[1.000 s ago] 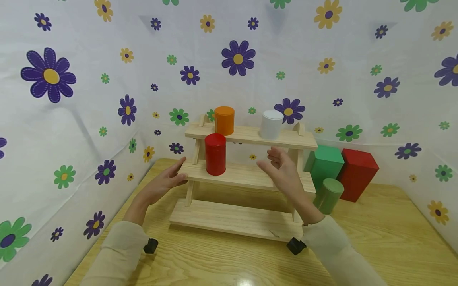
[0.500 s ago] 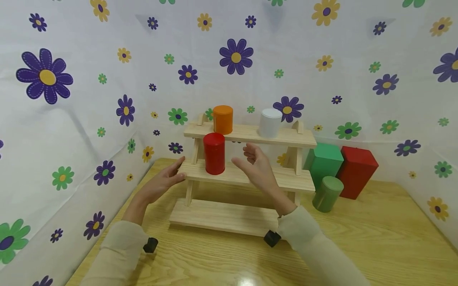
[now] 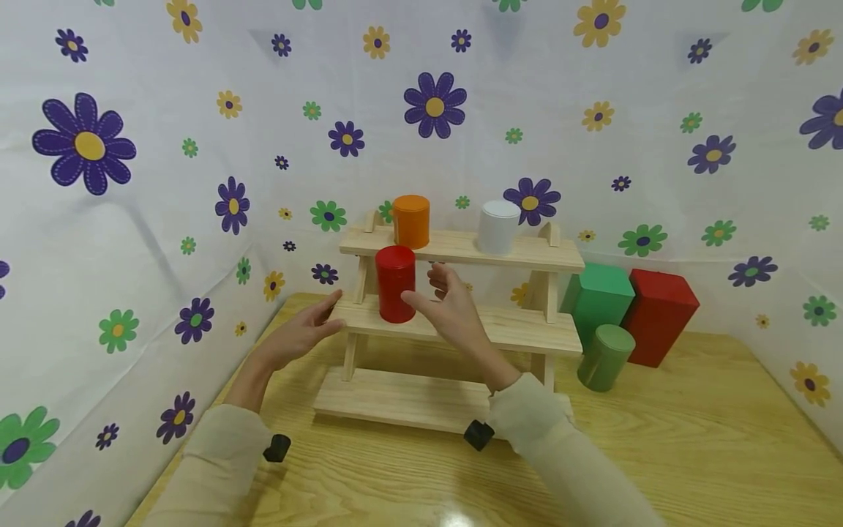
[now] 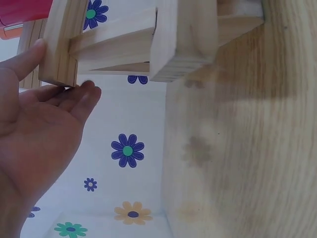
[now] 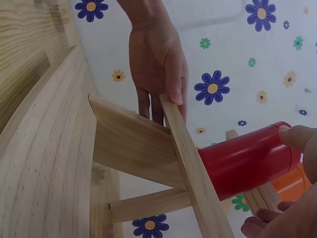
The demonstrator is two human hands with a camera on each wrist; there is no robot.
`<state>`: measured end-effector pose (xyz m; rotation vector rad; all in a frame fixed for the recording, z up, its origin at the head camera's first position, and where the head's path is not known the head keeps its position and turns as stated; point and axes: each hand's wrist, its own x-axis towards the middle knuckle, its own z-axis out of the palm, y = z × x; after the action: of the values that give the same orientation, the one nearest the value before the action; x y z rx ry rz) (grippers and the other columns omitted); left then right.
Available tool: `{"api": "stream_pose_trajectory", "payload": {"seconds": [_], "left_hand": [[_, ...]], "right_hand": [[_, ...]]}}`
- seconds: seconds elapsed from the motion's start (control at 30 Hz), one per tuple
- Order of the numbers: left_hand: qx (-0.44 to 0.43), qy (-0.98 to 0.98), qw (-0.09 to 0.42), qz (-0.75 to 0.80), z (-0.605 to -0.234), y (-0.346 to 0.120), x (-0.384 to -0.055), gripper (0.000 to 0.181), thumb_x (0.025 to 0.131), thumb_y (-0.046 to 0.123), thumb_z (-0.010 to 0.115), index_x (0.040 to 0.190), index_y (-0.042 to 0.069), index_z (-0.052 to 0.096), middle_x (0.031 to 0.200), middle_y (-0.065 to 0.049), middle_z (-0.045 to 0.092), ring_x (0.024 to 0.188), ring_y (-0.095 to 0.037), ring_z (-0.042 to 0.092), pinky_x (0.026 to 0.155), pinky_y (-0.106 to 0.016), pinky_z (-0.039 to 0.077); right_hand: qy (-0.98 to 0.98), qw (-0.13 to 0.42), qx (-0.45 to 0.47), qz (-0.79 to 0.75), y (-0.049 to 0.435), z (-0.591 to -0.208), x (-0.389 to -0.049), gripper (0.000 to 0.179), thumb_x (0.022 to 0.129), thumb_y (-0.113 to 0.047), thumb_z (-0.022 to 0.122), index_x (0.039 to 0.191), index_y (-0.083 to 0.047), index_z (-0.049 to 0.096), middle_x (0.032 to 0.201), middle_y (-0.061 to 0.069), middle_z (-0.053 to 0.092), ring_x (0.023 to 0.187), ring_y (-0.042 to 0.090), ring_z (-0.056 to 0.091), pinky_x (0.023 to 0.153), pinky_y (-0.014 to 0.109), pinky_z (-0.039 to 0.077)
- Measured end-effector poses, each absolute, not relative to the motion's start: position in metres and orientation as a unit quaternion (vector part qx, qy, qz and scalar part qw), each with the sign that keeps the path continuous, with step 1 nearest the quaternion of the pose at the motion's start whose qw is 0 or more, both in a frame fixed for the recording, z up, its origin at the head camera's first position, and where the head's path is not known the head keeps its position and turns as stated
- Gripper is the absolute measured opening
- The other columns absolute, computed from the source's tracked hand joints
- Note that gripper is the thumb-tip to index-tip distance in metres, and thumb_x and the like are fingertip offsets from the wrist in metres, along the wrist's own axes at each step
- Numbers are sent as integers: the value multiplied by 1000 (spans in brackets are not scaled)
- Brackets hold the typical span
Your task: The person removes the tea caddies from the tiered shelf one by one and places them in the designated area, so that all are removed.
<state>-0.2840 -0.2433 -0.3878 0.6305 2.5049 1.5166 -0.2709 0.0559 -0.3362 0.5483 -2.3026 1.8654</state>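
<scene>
A red cylindrical canister [image 3: 390, 285] stands upright on the middle tier of a three-tier wooden display shelf [image 3: 527, 329]. My left hand [image 3: 293, 340] grips the left end of that tier, thumb [image 4: 30, 58] on one side and fingers on the other. At the canister's right side, my right hand [image 3: 454, 311] has its fingers loosely bent. In the right wrist view its thumb [image 5: 295, 136] is at the lid of the red canister [image 5: 247, 158], while the other fingers are apart from it. An orange canister [image 3: 411, 223] and a white canister [image 3: 498, 228] stand on the top tier.
To the right of the shelf, a green box [image 3: 601, 293], a red box [image 3: 661, 311] and a green canister [image 3: 606, 359] stand on the wooden table [image 3: 711, 439]. A flower-patterned white cloth [image 3: 369, 80] hangs behind and along the sides.
My right hand has moved left along the middle tier, from its right part to the red canister. The left hand has stayed at the shelf's left end, and the canisters have not moved.
</scene>
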Motion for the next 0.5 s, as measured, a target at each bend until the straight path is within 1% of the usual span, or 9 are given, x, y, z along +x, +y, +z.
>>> {"api": "stream_pose_trajectory", "payload": {"seconds": [0.1, 0.27, 0.5], "left_hand": [[215, 845, 65, 486, -385, -242, -283, 77, 110, 33, 54, 165, 1, 11, 172, -18, 8, 156, -41, 12, 123, -55, 19], [217, 864, 46, 453, -380, -239, -283, 75, 109, 33, 55, 164, -1, 16, 171, -19, 14, 156, -39, 16, 123, -54, 21], [202, 874, 44, 441, -378, -236, -284, 72, 108, 27, 55, 163, -2, 18, 170, -19, 17, 155, -37, 20, 123, -52, 23]], "right_hand": [[-762, 62, 177, 620, 50, -337, -272, 80, 94, -22, 78, 156, 4, 35, 153, 22, 46, 140, 36, 45, 119, 51, 36], [-760, 60, 177, 623, 42, -339, -275, 80, 93, -21, 79, 155, 4, 36, 152, 23, 47, 138, 38, 47, 116, 51, 40], [-752, 52, 202, 626, 33, -344, -279, 74, 95, -16, 77, 155, 0, 37, 146, 17, 55, 131, 33, 53, 111, 48, 46]]}}
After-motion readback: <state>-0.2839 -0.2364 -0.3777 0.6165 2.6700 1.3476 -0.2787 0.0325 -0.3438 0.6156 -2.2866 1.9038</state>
